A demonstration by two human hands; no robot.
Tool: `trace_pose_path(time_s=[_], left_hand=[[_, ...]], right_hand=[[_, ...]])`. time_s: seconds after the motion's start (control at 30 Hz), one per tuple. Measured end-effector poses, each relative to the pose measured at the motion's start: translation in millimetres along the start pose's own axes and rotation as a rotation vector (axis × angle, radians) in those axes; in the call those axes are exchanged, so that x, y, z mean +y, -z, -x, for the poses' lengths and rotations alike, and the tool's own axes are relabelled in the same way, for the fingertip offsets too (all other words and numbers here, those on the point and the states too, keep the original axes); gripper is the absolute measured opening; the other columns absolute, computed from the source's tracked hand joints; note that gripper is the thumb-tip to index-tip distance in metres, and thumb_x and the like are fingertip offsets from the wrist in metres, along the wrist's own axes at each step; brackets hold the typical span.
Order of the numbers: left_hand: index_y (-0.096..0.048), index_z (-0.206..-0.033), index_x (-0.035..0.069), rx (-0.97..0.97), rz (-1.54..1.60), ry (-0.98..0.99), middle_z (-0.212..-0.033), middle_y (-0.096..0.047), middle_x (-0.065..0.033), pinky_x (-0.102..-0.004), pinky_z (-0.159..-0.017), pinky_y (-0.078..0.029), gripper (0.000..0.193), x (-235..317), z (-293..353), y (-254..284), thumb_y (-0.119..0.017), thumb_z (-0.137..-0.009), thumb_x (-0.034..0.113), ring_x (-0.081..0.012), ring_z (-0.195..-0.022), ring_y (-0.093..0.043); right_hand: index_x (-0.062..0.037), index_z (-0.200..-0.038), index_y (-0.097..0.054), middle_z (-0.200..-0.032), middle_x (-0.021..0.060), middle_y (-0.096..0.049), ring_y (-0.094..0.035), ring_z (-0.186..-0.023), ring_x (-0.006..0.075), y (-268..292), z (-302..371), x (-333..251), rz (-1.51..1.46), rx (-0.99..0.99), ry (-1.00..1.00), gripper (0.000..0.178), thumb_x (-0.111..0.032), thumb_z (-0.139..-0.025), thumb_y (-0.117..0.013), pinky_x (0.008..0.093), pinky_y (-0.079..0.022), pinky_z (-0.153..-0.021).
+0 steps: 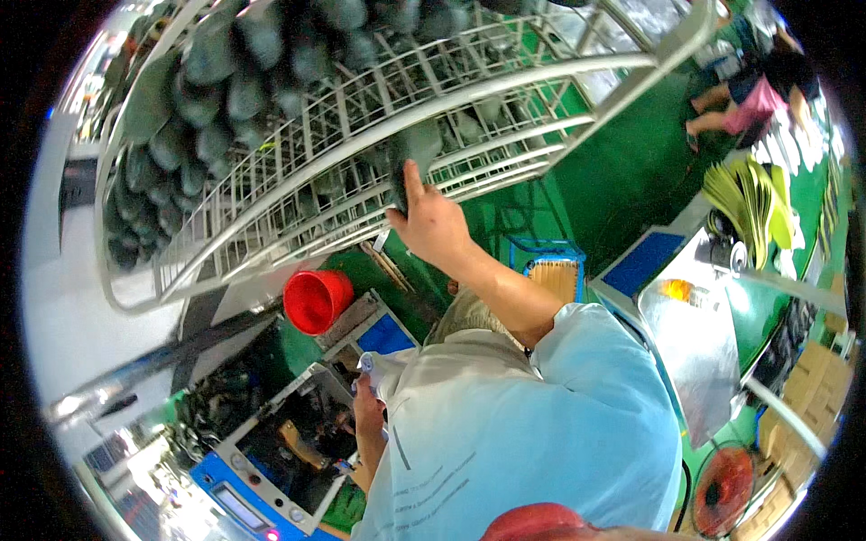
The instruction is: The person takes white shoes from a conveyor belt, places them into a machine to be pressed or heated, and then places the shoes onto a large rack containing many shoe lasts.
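Note:
My right hand (pixel 435 230) reaches up to a pale metal wire rack (pixel 379 126). Its thumb and forefinger are closed on a dark grey shoe-shaped piece (pixel 418 144) at the rack's lower tier. Many similar dark pieces (pixel 216 99) fill the rack's upper left. My left hand (pixel 368 410) is low at my left side, beside a blue-and-white machine (pixel 244 505). Its fingers look closed, with a small whitish thing (pixel 365 362) at their tips; what it is I cannot make out.
A red bucket (pixel 317 302) stands below the rack on the green floor. At the right are a metal worktable (pixel 690 352), yellow-green sheets (pixel 744 203) and a red round fan (pixel 724 487). A blue crate (pixel 548 248) sits behind my right arm. Another person (pixel 758 99) is at the far right.

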State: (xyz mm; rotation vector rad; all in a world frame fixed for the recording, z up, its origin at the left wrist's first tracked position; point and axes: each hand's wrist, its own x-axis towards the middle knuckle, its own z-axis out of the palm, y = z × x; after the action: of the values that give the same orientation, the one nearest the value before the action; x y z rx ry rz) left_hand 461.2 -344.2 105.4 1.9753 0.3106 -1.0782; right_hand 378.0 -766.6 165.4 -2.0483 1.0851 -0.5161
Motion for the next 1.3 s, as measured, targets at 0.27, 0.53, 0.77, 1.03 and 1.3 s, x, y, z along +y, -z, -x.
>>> trace_pose_path(time_s=[0.27,0.53,0.77,1.03,1.3], left_hand=[[-0.063,-0.105,0.012,0.169,0.579,0.091,-0.085,-0.061,0.0011,-0.0258,-0.047,-0.036,0.046,-95,25,5,-0.062,-0.092,0.055,-0.0107,-0.059,-0.052],[-0.065,-0.118,0.003,0.299,0.696,0.036,-0.107,-0.07,-0.0081,-0.0308,-0.065,-0.055,0.058,-115,88,-8,-0.061,-0.094,0.055,-0.0175,-0.088,-0.069],[-0.066,-0.123,0.003,0.409,0.757,0.23,-0.11,-0.069,-0.0084,-0.0298,-0.072,-0.053,0.067,-187,87,-4,-0.06,-0.09,0.061,-0.0185,-0.089,-0.067],[-0.061,-0.125,0.004,0.51,0.929,0.243,-0.111,-0.067,-0.0076,-0.0329,-0.074,-0.055,0.067,-209,108,-5,-0.066,-0.088,0.06,-0.0191,-0.093,-0.066],[-0.059,-0.13,0.002,0.504,1.004,0.237,-0.118,-0.066,-0.0097,-0.0353,-0.083,-0.054,0.073,-242,109,-7,-0.066,-0.087,0.06,-0.0218,-0.102,-0.066]], right_hand=[[0.0118,-0.157,-0.013,-0.065,0.0149,-0.064,-0.061,-0.055,0.0322,-26,-11,-38,0.177,-0.281,0.042,0.095,-0.041,-0.096,-0.062,0.042,-0.048,-0.046],[0.0088,-0.158,-0.014,-0.08,0.0198,-0.07,-0.066,-0.062,0.0291,-69,-11,-56,0.204,-0.44,0.1,0.095,-0.041,-0.095,-0.065,0.039,-0.048,-0.05],[0.0087,-0.157,-0.02,-0.106,0.0272,-0.071,-0.072,-0.086,0.0332,-116,-28,-62,0.241,-0.377,0.294,0.096,-0.048,-0.094,-0.064,0.0405,-0.057,-0.071],[0.0128,-0.153,-0.023,-0.128,0.0343,-0.061,-0.062,-0.118,0.0449,-174,-78,-117,0.279,-0.349,0.185,0.099,-0.055,-0.091,-0.059,0.0489,-0.051,-0.101],[0.0057,-0.156,-0.028,-0.13,0.0292,-0.063,-0.067,-0.107,0.047,-219,-110,-161,0.435,-0.273,0.401,0.089,-0.05,-0.091,-0.054,0.0458,-0.054,-0.096]])
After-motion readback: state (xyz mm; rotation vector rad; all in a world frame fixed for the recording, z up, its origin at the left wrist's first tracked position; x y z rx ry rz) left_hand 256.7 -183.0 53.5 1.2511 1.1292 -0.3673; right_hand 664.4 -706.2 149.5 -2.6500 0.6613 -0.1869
